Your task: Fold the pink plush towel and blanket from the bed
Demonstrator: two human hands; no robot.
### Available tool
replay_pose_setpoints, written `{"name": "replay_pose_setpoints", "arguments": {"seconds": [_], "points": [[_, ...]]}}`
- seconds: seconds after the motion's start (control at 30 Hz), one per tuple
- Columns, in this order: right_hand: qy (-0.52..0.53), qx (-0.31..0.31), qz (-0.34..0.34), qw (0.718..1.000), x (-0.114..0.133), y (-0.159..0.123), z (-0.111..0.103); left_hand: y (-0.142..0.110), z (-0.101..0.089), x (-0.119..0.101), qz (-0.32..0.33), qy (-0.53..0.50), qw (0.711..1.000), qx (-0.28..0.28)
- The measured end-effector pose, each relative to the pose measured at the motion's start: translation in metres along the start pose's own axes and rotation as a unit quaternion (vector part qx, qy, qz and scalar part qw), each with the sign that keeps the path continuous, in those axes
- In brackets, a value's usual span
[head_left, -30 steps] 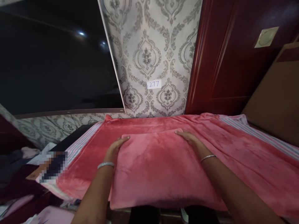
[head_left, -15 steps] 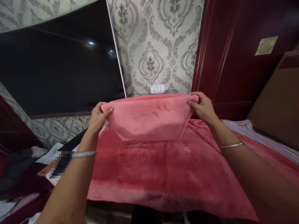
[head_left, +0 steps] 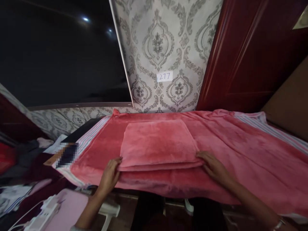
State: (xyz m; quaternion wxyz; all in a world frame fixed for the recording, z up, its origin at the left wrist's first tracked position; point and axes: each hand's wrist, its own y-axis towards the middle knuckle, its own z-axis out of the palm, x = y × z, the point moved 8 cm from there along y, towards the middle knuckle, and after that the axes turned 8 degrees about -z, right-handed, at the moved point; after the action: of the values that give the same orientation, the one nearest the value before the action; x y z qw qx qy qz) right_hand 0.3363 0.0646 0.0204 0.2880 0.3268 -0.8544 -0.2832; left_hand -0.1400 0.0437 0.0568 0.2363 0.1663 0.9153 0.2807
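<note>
A pink fleece cloth (head_left: 157,142), folded into a thick rectangle, lies on a larger pink blanket (head_left: 245,154) spread over the table. My left hand (head_left: 109,175) rests with its fingers stretched out against the near left corner of the folded cloth. Pressing flat on the blanket, my right hand (head_left: 213,166) has its fingertips at the near right corner of the fold. Neither hand holds anything.
A striped sheet (head_left: 276,131) shows under the blanket at both ends. A dark screen (head_left: 60,54) hangs at the upper left, beside patterned wallpaper with a "277" label (head_left: 164,76). A dark red door (head_left: 250,54) stands right. A white power strip (head_left: 44,215) and clothes lie lower left.
Both hands lifted the cloth's far edge, brought it toward me and laid it down as a smaller, thicker fold. They now rest at its near corners.
</note>
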Motion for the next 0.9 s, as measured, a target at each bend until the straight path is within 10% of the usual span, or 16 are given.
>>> {"name": "replay_pose_setpoints", "arguments": {"seconds": [0.27,0.5,0.9], "points": [[-0.050,-0.021,0.103,0.993,0.008,0.044,-0.027,0.042,-0.003,-0.023,-0.037,0.079,0.995,0.052],[-0.178,0.137,0.103,0.969,0.026,0.152,0.068,0.121,0.084,-0.097,-0.053,0.183,0.956,0.224],[-0.198,0.197,0.174,0.944,-0.008,0.133,0.104,0.111,0.128,-0.041,-0.148,0.225,0.935,0.232]]}}
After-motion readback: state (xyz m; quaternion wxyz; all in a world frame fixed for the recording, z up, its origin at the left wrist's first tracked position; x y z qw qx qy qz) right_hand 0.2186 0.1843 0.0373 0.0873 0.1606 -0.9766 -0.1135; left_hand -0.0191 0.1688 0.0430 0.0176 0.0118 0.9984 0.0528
